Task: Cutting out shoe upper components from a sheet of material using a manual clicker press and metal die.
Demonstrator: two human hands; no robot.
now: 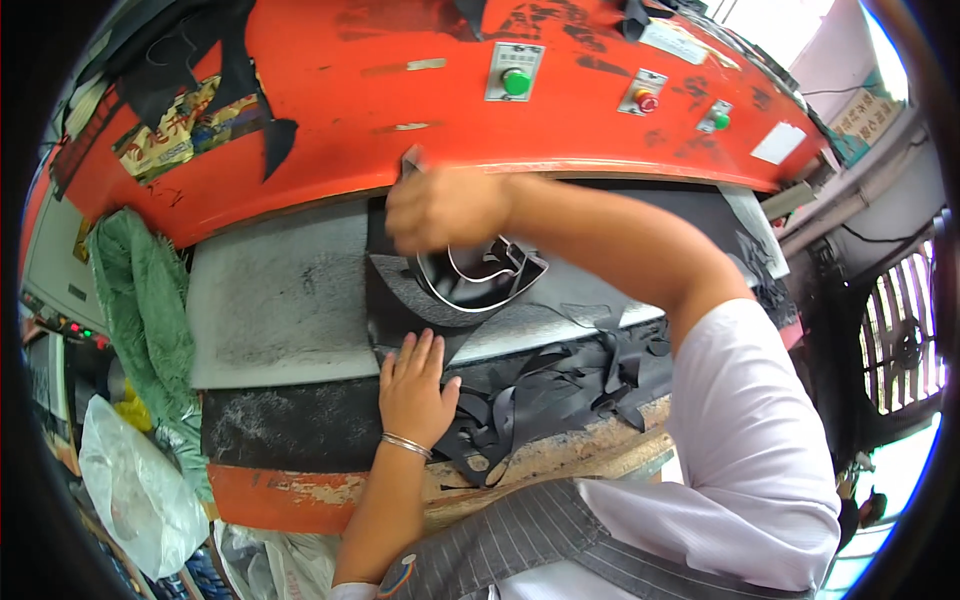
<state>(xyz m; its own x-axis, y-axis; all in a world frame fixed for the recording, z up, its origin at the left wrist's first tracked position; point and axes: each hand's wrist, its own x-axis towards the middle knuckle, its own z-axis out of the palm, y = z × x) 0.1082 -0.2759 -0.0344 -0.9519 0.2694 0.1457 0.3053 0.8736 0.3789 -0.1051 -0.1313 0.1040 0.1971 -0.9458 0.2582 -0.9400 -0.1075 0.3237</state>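
We saw a worker at an orange cutting press [330, 120], both bare hands on a sheet of black material [395, 300] laid over the pale grey, scuffed cutting board [270, 300]. Our left hand [415, 390] lay flat on the near edge of the black sheet, fingers spread and pressed down, pinching nothing; a thin silver bangle [405, 444] circled that wrist. Our right hand [440, 208] reached across under the press head, its grip closed around the far end of a steel cutting die [480, 278], though motion blur kept us from telling exactly how the fingers sat on it.

The die, a curved band of bright metal bent into a closed, roughly shoe-part outline, stood on edge on the black sheet, just beyond the left hand and directly below and toward us from the right hand. Its long axis ran from the right hand's grip down toward the right, ending near the sheet's right edge. The right hand was touching it; the left hand stayed apart from it, near its closest curve.

The sheet looked matte and finely grained, like synthetic leather. To the right of the left hand a heap of black offcuts [560, 390], limp and ribbon-like, spilled over the worn, chipped front edge of the counter [560, 455]. A green towel [145, 310] hung at the left, above a clear plastic bag [140, 490]. Green [516, 81] and red [648, 101] push buttons studded the press face
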